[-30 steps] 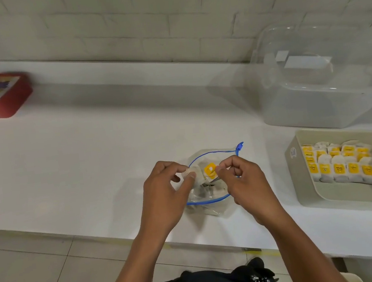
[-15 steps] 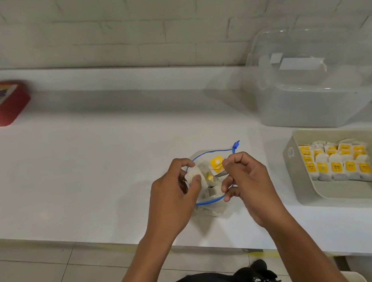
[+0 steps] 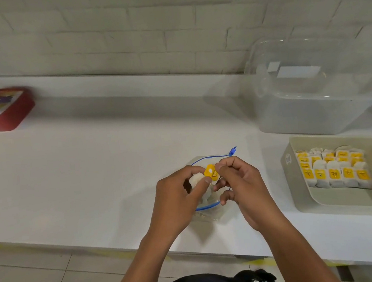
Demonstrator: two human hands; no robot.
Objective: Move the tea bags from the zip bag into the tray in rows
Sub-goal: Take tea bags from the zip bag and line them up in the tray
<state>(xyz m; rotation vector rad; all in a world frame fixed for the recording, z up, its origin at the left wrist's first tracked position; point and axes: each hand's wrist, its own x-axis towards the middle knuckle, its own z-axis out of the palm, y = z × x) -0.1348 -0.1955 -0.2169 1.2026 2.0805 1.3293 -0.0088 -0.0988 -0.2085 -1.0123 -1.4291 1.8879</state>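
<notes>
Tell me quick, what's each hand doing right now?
Left hand: pinching a white tea bag above the zip bag.
Right hand: pinching that tea bag's yellow tag.

A clear zip bag [image 3: 214, 211] with a blue zipper track is seen lying on the white counter [image 3: 91, 174] near its front edge, its mouth open and its blue slider pointing up at the far right end. A white tea bag [image 3: 196, 179] with a yellow tag [image 3: 210, 172] is held just above the bag's mouth. More pale tea bags appear to remain inside the zip bag, though they are largely hidden. To the right, well apart, a beige rectangular tray [image 3: 303, 206] is set on the counter. Rows of tea bags [image 3: 334, 170] with yellow tags are stood upright in its far part, packed side by side.
</notes>
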